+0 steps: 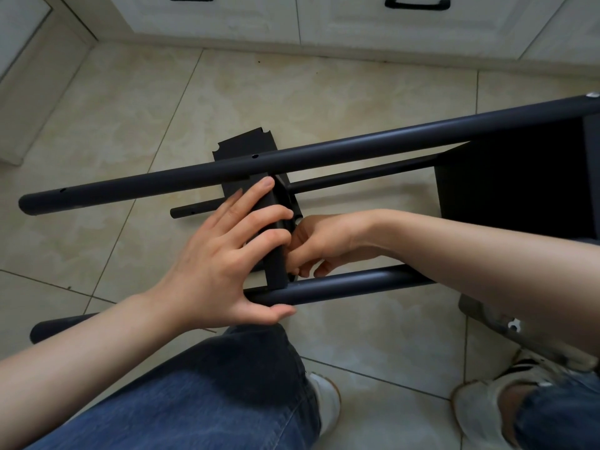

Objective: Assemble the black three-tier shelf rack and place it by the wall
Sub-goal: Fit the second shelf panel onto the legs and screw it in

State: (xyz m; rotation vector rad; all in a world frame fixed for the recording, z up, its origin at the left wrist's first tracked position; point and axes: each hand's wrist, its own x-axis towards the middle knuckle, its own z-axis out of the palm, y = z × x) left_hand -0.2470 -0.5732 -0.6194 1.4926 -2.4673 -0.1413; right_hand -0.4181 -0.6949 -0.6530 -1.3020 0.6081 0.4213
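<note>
The black rack [519,177] lay on its side on the tiled floor [324,92] before white cabinets [357,21]. The left hand [220,254] gripped a loose shelf panel [276,264] set between the upper pole [324,151] and lower pole [350,284], thumb under the lower pole. The right hand [321,245] curled against the panel's far side; what it held was hidden.

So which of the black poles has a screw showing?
The long pole uppermost in view: a silver screw sits near its right end. The others show no screw.

No readable text, labels or numbers anywhere.
</note>
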